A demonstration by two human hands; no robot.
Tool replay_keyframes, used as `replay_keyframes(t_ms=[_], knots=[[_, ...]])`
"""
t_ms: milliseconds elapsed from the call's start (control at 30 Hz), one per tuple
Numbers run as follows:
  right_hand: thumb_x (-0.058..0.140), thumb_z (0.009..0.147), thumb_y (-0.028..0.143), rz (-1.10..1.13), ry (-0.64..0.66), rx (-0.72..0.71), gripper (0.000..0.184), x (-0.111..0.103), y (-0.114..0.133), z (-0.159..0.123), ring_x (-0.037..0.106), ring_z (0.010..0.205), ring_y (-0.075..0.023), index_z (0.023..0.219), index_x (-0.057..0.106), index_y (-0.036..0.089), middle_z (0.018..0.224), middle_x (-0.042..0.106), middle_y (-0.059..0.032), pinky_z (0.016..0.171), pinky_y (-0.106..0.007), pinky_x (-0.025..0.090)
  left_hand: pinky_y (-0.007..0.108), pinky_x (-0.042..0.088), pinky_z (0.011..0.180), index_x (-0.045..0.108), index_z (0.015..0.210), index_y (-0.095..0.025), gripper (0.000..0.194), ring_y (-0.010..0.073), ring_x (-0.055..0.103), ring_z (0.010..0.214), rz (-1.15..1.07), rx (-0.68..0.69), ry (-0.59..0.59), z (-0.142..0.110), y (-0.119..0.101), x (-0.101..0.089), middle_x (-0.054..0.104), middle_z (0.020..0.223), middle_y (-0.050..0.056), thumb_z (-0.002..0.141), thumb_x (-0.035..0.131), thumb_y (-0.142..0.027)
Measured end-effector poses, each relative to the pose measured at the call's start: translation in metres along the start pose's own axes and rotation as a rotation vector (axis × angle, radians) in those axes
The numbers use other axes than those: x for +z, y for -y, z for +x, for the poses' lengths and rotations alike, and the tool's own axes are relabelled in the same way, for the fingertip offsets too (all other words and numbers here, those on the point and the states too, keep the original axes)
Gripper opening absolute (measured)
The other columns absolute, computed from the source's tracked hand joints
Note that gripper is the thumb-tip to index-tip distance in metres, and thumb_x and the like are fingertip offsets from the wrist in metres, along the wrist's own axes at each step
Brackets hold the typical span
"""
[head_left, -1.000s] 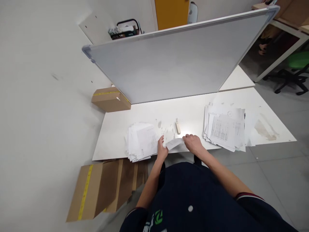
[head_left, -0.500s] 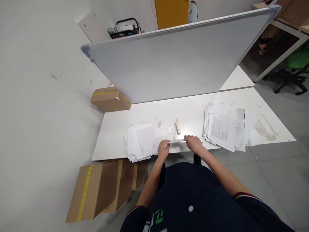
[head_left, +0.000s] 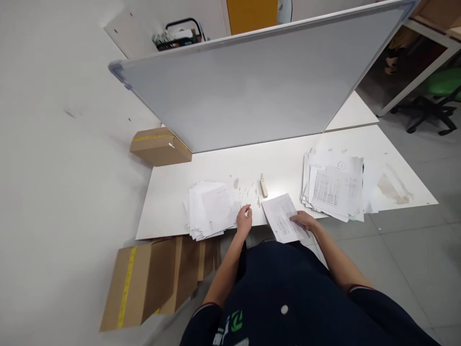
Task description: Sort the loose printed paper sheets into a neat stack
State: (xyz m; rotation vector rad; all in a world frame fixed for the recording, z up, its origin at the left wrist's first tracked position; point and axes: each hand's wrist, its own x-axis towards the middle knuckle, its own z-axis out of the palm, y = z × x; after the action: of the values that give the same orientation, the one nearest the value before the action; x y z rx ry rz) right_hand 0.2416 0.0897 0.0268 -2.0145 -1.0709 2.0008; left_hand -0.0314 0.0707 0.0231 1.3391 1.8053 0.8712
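Note:
My right hand (head_left: 305, 220) grips the right edge of a few printed sheets of paper (head_left: 281, 215), thumb on top. The sheets are tilted over the table's front edge, their printed side facing up. My left hand (head_left: 244, 220) is apart from them, its fingers loosely curled with a gap between thumb and forefinger, and nothing in it. Just left of that hand lies a loose paper stack (head_left: 212, 209). A second, untidy paper stack (head_left: 333, 187) lies beyond my right hand. Behind the held sheets is a small pale wooden block-like object (head_left: 264, 188).
A large whiteboard (head_left: 237, 91) stands along the back of the white table (head_left: 165, 192). One cardboard box (head_left: 160, 146) sits at the table's left end. Several more cardboard boxes (head_left: 131, 288) stand on the floor at left. A green chair (head_left: 442, 86) is at far right.
My left hand has let go of the sheets. My right hand has moved slightly right and down, and the sheets have turned from edge-on to face up.

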Motion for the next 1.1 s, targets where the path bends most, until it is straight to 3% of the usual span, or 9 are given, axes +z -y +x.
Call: replay_keyframes(t_ms=[267,567,933,1100], knots=[[0.058,0.063,0.018,0.145,-0.049,0.025,0.023,-0.002,-0.011,0.017,0.066,0.076,-0.0229,0.085,0.059,0.012,0.090,0.068,-0.0133,0.059,-0.027,0.052,0.034,0.043,0.086,0.054,0.111,-0.018,0.032,0.0175,0.055,0.095,0.130,0.051,0.093,0.015,-0.017,0.018,0.061,0.099,0.008,0.081,0.042,-0.020],[0.057,0.063,0.018,0.115,-0.114,-0.028,0.023,-0.002,0.001,0.027,0.065,0.074,-0.0213,0.086,0.057,0.012,0.091,0.068,-0.0125,0.055,-0.025,0.050,0.038,0.037,0.088,0.045,0.126,-0.025,0.050,0.0237,0.050,0.100,0.367,0.136,0.253,0.029,-0.031,0.037,0.054,0.107,0.010,0.077,0.041,-0.013],[0.055,0.061,0.017,0.059,-0.142,-0.085,0.023,-0.001,0.007,0.030,0.064,0.072,-0.0210,0.083,0.059,0.011,0.084,0.068,-0.0117,0.054,-0.024,0.049,0.044,0.034,0.083,0.044,0.126,-0.031,0.062,0.0286,0.046,0.098,0.618,0.091,0.300,0.033,-0.036,0.051,0.051,0.103,0.014,0.071,0.043,-0.005],[0.055,0.060,0.016,0.056,-0.168,-0.113,0.021,-0.001,0.006,0.029,0.064,0.070,-0.0200,0.080,0.060,0.011,0.082,0.068,-0.0105,0.053,-0.023,0.048,0.041,0.037,0.080,0.040,0.130,-0.030,0.061,0.0276,0.047,0.095,0.638,0.092,0.313,0.030,-0.040,0.050,0.050,0.103,0.014,0.074,0.042,-0.007]])
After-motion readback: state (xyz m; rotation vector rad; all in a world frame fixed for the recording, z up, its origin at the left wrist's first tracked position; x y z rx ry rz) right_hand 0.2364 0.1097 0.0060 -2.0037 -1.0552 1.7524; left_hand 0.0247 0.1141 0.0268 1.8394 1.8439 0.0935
